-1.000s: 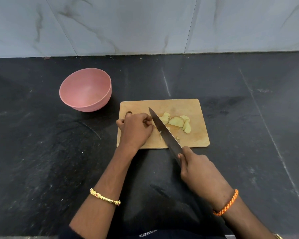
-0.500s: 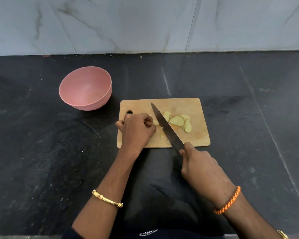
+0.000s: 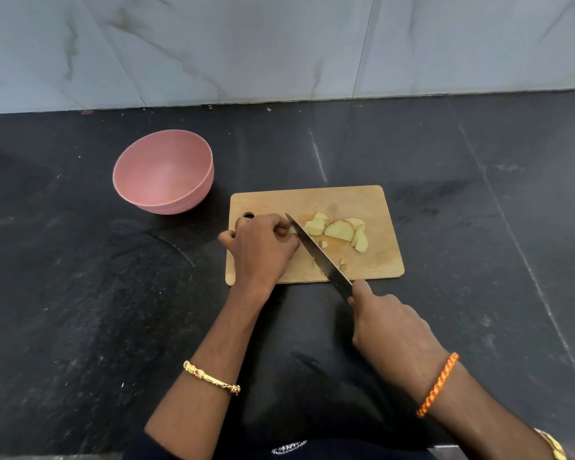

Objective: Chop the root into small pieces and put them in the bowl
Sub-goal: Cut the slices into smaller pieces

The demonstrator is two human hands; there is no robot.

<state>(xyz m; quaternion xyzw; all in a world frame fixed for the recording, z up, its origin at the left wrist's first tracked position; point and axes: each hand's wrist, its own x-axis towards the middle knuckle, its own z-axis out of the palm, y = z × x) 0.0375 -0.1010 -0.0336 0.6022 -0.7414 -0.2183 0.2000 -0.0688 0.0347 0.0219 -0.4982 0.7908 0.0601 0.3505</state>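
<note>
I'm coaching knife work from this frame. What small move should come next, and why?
Probably press the knife down through the root beside the left hand. That hand grips what is left of the root, the right hand holds the knife against it, cut slices lie on the cutting board, and the pink bowl holds nothing.

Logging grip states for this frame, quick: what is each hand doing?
Left hand: curled, holding the root piece on the cutting board.
Right hand: gripping the knife.
</note>
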